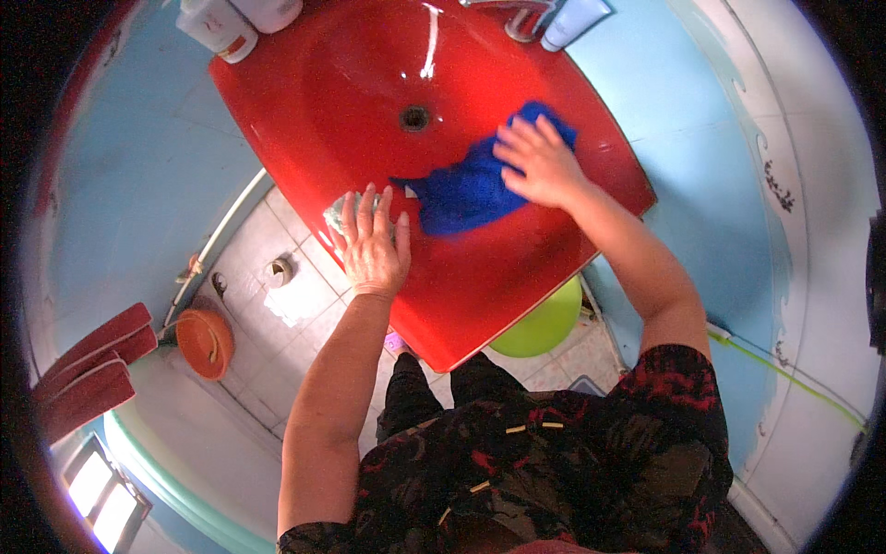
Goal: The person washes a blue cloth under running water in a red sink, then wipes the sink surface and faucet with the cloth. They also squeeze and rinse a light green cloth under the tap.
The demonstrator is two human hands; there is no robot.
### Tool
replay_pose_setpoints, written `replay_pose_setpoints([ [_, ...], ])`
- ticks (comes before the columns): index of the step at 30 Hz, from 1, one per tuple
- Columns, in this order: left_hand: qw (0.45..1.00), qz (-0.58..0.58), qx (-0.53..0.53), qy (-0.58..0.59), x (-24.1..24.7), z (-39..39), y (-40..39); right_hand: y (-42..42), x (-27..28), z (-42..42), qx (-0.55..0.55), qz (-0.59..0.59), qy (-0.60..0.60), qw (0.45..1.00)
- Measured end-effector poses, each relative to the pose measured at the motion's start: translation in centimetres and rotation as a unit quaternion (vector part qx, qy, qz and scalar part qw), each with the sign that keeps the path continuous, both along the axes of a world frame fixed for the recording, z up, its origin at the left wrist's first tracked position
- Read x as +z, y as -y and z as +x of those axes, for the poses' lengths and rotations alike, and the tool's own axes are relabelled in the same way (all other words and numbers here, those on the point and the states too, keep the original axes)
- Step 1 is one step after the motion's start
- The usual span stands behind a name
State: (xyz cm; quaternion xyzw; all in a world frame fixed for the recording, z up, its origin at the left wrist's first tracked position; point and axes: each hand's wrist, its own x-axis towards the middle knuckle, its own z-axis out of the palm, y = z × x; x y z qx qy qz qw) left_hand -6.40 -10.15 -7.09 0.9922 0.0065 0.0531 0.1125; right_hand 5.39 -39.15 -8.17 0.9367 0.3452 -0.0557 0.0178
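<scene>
A glossy red washbasin with a dark drain spreads in front of me. Spread over its right part and near rim lies a blue cloth with a small white tag. My right hand, slightly blurred, rests on the cloth's upper right end with its fingers spread. At the left rim, my left hand lies palm down on a pale greenish sponge or scrubbing pad, fingers extended and not closed round it. The hand covers most of this pad.
White bottles stand at the basin's back left corner. A chrome faucet and a pale blue tube are at the back. Below are a lime green basin and, left, an orange bowl. Blue walls flank the basin.
</scene>
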Motion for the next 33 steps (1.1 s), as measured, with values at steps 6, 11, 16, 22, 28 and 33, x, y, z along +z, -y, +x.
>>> replay_pose_setpoints([
  [6, 0.999, -0.028, -0.021, 0.026, -0.8, 0.3, 0.7, 3.5, -2.2, 7.6, -0.266, 0.062, 0.18, 0.945],
  [11, 0.999, -0.012, -0.011, 0.032, -0.8, -0.2, 0.0, 10.9, -2.1, 1.0, -0.287, 0.128, 0.129, 0.941],
  [16, 0.999, -0.027, -0.005, 0.035, -0.8, -0.5, 0.5, 12.1, -3.6, -10.4, -0.395, 0.127, 0.222, 0.882],
  [22, 0.998, -0.017, -0.02, 0.059, -1.3, -0.3, 0.4, 8.2, -0.8, -11.8, -0.331, 0.318, 0.219, 0.861],
  [28, 0.998, 0.005, -0.011, 0.061, -1.2, -0.5, -0.5, 9.3, 18.5, 1.3, -0.139, 0.116, 0.515, 0.838],
  [33, 0.999, 0.007, -0.004, 0.04, -1.1, -0.6, -0.2, 11.7, 14.8, 4.7, -0.134, -0.358, 0.348, 0.856],
])
